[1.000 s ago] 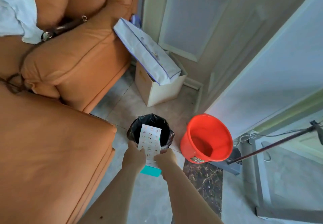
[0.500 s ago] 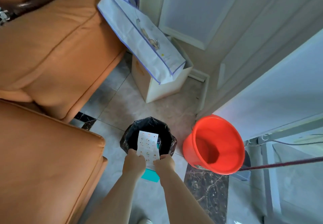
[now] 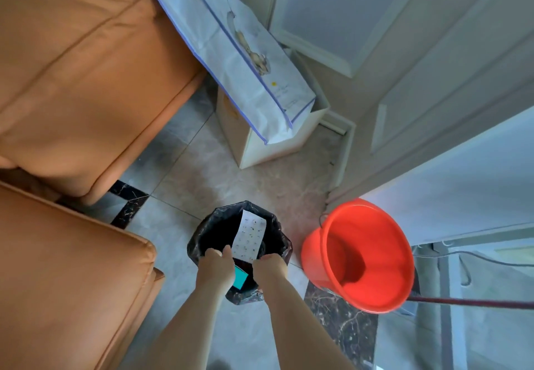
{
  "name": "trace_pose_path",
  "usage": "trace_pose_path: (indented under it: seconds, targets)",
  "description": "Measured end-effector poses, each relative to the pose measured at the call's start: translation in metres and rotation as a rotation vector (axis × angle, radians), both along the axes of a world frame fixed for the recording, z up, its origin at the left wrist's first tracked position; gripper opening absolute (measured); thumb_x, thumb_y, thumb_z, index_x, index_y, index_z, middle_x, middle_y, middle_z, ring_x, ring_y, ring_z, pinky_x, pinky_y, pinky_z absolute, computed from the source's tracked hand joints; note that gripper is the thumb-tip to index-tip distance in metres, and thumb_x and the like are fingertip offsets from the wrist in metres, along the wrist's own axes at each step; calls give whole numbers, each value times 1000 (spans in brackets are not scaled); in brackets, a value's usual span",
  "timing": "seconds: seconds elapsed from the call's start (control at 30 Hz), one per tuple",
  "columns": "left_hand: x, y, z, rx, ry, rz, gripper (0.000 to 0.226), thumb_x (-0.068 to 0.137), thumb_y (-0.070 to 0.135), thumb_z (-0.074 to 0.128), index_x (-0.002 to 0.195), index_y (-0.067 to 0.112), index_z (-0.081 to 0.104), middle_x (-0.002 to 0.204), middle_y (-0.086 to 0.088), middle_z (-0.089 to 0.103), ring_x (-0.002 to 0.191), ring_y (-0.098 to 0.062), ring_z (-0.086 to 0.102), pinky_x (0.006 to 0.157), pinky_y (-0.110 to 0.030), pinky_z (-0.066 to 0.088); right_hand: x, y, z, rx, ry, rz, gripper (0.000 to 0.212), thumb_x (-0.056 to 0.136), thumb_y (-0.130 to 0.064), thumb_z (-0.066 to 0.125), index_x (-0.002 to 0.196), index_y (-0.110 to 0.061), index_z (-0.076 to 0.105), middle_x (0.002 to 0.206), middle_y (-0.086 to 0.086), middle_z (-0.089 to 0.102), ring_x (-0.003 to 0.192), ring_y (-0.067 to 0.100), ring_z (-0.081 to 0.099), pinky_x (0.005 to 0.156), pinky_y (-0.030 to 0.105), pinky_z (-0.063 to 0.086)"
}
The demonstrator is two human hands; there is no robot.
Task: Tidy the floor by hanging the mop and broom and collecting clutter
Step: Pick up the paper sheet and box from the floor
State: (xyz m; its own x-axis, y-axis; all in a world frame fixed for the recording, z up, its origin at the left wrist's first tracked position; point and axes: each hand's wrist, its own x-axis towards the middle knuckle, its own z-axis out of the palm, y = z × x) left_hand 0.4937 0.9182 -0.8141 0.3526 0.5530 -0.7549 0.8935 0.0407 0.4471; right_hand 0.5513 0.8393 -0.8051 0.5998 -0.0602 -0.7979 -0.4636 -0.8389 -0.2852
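Observation:
A small bin lined with a black bag (image 3: 271,225) stands on the tiled floor in front of me. My left hand (image 3: 215,265) and my right hand (image 3: 270,268) hold a white printed paper sheet (image 3: 249,239) over the bin's mouth, its upper end tilted into the opening. A teal flat object (image 3: 240,277) shows beneath the sheet between my hands, held together with it. A dark red pole (image 3: 474,301), a mop or broom handle, runs along the floor at the right behind the bucket.
A red bucket (image 3: 358,257) stands just right of the bin. An orange sofa (image 3: 72,80) fills the left. A white box (image 3: 277,141) with a white paper bag (image 3: 231,49) leaning on it stands behind the bin, beside white doors (image 3: 433,52).
My hands have lowered the sheet and teal object farther over the bin's opening. The view has dropped closer to the bin and bucket.

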Motion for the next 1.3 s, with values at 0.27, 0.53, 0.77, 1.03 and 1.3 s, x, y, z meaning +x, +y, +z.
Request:
trace_pose_path:
  seconds: [0.27,0.53,0.77,1.03,1.3]
  targets:
    - [-4,5,39,-2,-58,-186,46,99,30,34,119,-5,56,119,-25,62,108,-37,60,90,-42,49,-16,2,44,181,2,-160,25,83,-2,42,64,-19,45,77,6,45,76,19,44,66,31,37]
    - [3,-16,111,16,-176,-344,28,99,19,39,92,-1,58,98,-21,64,91,-32,61,84,-41,48,-21,-28,110,265,-92,-273,18,91,-9,47,77,-17,54,92,8,55,88,19,52,82,34,48]
    - [12,-88,185,34,-194,-579,31,95,0,40,117,-10,59,122,-25,62,117,-37,57,95,-38,47,-34,-102,163,322,-189,-494,24,88,-4,45,69,-13,55,82,14,51,76,23,50,66,33,40]
    - [7,-203,241,45,-373,-835,30,90,11,48,96,-12,67,109,-32,66,106,-40,64,88,-43,50,-71,-233,232,266,-378,-711,34,87,-9,53,56,-22,50,80,11,58,76,20,52,70,33,44]
    - [-82,-377,277,41,-415,-1272,23,91,14,47,97,3,65,108,-19,66,108,-33,60,76,-30,43,-197,-398,282,325,-507,-1155,25,92,-6,45,108,1,63,78,8,55,67,19,52,55,26,37]
